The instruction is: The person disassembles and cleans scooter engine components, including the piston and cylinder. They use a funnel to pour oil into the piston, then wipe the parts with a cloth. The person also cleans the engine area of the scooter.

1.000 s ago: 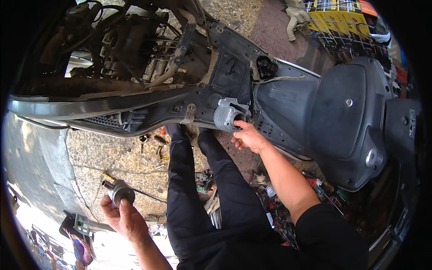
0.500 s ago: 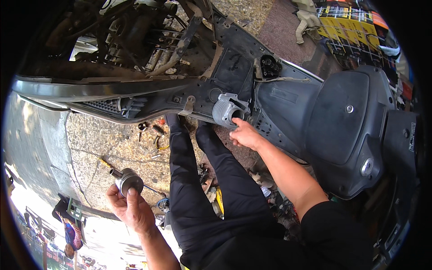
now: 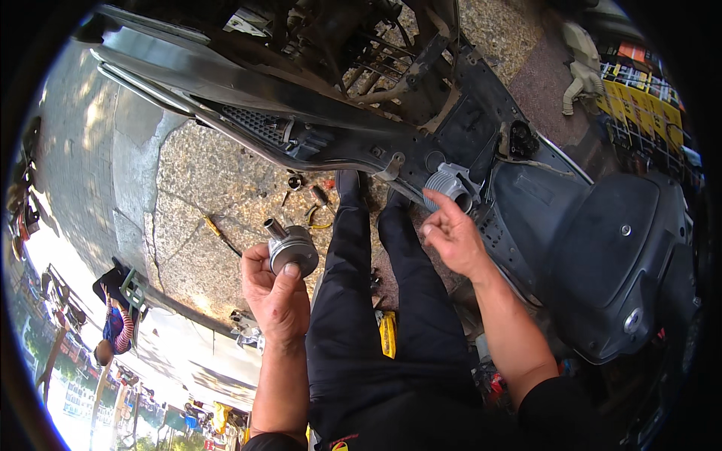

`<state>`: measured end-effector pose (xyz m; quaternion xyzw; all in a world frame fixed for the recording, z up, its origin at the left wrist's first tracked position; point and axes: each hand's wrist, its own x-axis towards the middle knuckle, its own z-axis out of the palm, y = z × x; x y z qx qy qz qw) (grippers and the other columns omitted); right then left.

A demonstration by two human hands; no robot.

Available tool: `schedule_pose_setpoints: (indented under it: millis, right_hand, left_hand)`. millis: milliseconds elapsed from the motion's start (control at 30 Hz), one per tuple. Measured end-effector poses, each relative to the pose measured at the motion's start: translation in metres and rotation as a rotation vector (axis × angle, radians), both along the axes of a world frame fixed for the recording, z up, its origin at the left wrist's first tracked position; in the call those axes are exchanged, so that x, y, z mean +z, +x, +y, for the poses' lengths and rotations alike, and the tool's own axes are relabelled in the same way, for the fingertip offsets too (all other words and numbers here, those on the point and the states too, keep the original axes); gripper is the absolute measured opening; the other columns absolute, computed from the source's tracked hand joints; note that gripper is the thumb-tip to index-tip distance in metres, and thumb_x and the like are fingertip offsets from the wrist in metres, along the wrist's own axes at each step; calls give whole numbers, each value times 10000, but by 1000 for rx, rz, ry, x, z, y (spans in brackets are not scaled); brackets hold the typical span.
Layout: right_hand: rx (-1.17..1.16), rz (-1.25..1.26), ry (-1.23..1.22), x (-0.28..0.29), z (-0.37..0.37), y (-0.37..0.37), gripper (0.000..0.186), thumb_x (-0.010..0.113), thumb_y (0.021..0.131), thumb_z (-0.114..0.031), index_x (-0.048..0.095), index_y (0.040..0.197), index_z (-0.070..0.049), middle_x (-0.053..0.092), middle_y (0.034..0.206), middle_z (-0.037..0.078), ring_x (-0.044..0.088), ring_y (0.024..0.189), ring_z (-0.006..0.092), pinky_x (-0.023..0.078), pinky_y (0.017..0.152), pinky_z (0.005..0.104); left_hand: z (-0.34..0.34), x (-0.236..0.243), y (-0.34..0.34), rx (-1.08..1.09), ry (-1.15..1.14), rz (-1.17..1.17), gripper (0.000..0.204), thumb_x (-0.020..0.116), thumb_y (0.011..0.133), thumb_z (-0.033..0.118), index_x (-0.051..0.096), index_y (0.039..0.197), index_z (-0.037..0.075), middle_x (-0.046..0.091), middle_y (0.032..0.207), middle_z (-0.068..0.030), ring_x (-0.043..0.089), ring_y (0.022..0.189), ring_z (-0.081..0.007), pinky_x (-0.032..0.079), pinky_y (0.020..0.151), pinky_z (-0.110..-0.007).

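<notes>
In my left hand (image 3: 280, 297) is a round metal piston (image 3: 293, 254), gripped between thumb and fingers, its pin (image 3: 275, 228) sticking out of the upper side. My right hand (image 3: 456, 239) holds nothing; its index finger is stretched out and the other fingers are partly curled. Just beyond that fingertip lies a grey finned engine cylinder (image 3: 444, 185), its bore facing me and partly hidden by the hand. The cylinder rests on the dark scooter footboard (image 3: 410, 154). Farther right on the footboard sits a black engine part (image 3: 519, 139).
The scooter seat (image 3: 594, 222) fills the right side. Pliers with yellow handles (image 3: 320, 218) and small tools lie on the stone ground (image 3: 192, 177). Yellow boxes (image 3: 639, 109) are stacked at the far right. A person (image 3: 116, 327) sits at the far left.
My right index finger has come out of the cylinder bore, and that hand is now on the near side of it. My left hand has brought the piston up and inward. The view has shifted.
</notes>
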<state>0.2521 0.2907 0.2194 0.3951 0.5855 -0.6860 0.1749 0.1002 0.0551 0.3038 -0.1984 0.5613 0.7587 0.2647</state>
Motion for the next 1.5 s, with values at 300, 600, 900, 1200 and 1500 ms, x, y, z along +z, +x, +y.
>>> schedule_pose_setpoints:
  millis: [300,600,900,1200,1500]
  right_hand:
    - [225,534,-177,78,-61,-96,837,627,811,37,260,1540,-148,586,730,29,559,613,100,474,600,249]
    - [383,784,-176,76,-52,-131,864,504,702,95,340,1517,-139,685,916,90,649,725,160,511,699,276]
    - [386,911,88,65,-62,-118,872,560,660,121,404,1477,-141,668,1086,127,684,815,271,552,710,327]
    - [133,733,214,46,-72,-46,736,580,727,116,474,1418,-116,582,877,81,571,626,183,480,544,307]
    - [-374,-477,-27,-61,10,81,572,544,851,-25,418,1404,-93,613,801,60,605,652,164,502,612,323]
  left_hand:
    - [1,19,-14,118,381,-277,416,686,831,118,506,1194,24,633,1148,-145,617,1111,-305,412,1074,-536]
    - [-8,22,-22,101,607,-440,499,678,847,242,538,1256,-7,660,1133,-155,652,1029,-280,455,1042,-513]
    - [3,33,-26,192,647,-483,363,631,898,206,606,1195,-2,661,1161,-164,615,1123,-304,449,1046,-515]
    - [16,24,-22,251,573,-437,324,599,932,176,598,1215,20,654,1159,-206,625,1107,-349,353,1116,-569]
    - [11,10,-5,13,308,-235,424,579,924,188,528,1314,32,623,1258,-174,615,1142,-347,331,1128,-567]
